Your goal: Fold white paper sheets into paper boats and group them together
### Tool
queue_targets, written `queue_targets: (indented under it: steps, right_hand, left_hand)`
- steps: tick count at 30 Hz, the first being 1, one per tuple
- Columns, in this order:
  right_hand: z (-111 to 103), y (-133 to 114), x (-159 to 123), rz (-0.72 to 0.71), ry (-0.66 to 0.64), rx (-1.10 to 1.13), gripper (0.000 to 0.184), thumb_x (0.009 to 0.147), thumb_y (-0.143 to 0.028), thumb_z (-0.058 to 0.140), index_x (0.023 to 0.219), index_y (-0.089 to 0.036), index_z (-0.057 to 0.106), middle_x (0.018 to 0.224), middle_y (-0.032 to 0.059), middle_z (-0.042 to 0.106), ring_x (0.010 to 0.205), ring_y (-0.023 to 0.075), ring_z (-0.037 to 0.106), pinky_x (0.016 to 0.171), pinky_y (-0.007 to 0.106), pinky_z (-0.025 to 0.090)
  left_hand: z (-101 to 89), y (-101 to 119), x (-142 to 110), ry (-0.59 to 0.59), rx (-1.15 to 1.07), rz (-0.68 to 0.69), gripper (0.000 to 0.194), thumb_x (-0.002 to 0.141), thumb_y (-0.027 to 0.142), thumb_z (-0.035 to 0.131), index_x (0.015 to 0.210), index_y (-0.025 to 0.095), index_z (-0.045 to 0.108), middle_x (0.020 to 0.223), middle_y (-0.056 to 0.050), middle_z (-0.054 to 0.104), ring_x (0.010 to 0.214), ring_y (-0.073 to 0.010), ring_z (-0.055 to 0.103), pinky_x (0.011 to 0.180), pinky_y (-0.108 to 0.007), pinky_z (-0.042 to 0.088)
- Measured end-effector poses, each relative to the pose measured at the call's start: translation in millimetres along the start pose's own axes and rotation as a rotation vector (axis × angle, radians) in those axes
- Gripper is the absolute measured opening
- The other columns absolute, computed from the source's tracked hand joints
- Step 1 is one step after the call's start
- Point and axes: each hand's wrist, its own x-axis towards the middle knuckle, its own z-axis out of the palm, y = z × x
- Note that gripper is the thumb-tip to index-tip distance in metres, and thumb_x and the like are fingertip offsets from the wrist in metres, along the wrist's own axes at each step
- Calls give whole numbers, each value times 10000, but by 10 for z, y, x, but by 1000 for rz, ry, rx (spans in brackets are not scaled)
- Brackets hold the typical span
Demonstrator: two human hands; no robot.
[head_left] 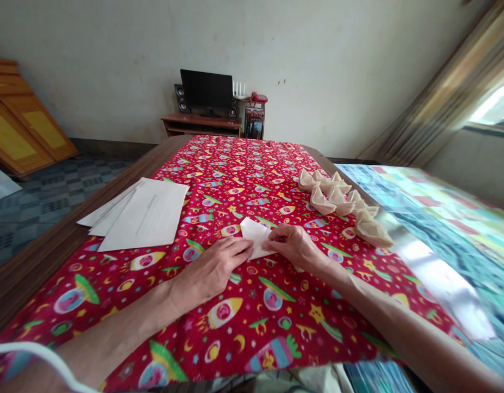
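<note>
A small piece of folded white paper (255, 233) lies on the red patterned cloth in front of me, one corner pointing away. My left hand (221, 262) holds its left side, fingers together on the edge and thumb hidden. At the right side, my right hand (295, 245) pinches the paper between thumb and curled fingers. Several folded paper boats (337, 199) stand grouped to the right, the nearest one (373, 229) beyond my right forearm. To the left is a fanned stack of white paper sheets (147, 215), some with faint markings.
The red cloth (223, 349) covers most of a brown wooden table (20, 289). A bed with a coloured cover (452, 240) adjoins on the right. Past the far end stand a black monitor (206, 90), speakers and a red telephone (258, 98). A wooden cabinet (24, 120) is at left.
</note>
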Motion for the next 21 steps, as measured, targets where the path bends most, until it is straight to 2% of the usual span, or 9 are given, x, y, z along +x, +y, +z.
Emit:
queue_targets:
  steps: [6, 10, 13, 21]
  right_hand:
    - [-25, -97, 50, 84, -74, -117, 187, 715, -402, 668, 679, -220, 687, 586, -39, 611, 541, 95, 509, 494, 200, 290]
    - [-24, -115, 57, 108, -67, -130, 190, 718, -400, 658, 680, -216, 686, 589, -37, 619, 545, 98, 524, 494, 201, 293]
    - [-15, -113, 60, 111, -58, -139, 199, 720, -407, 649, 673, -217, 684, 580, -36, 614, 542, 100, 523, 490, 203, 288]
    - [16, -84, 73, 98, -45, -154, 205, 723, -409, 640, 656, -219, 678, 565, -33, 607, 545, 105, 528, 491, 207, 293]
  left_hand:
    - [-14, 71, 21, 3, -70, -32, 436, 841, 0, 380, 1236, 117, 522, 1187, -95, 542, 1124, -188, 485, 1010, -319, 435]
    - [9, 66, 9, 36, -32, -26, 523, 827, -19, 371, 1316, 148, 450, 1210, -84, 526, 1132, -188, 474, 1019, -337, 430]
    - [16, 68, -3, 3, 14, -22, 565, 812, -22, 383, 1328, 198, 448, 1198, -74, 519, 1120, -197, 479, 1000, -359, 445]
    - [26, 71, -26, -40, 90, -12, 530, 830, -4, 392, 1315, 196, 469, 1211, -88, 495, 1144, -214, 455, 1006, -368, 436]
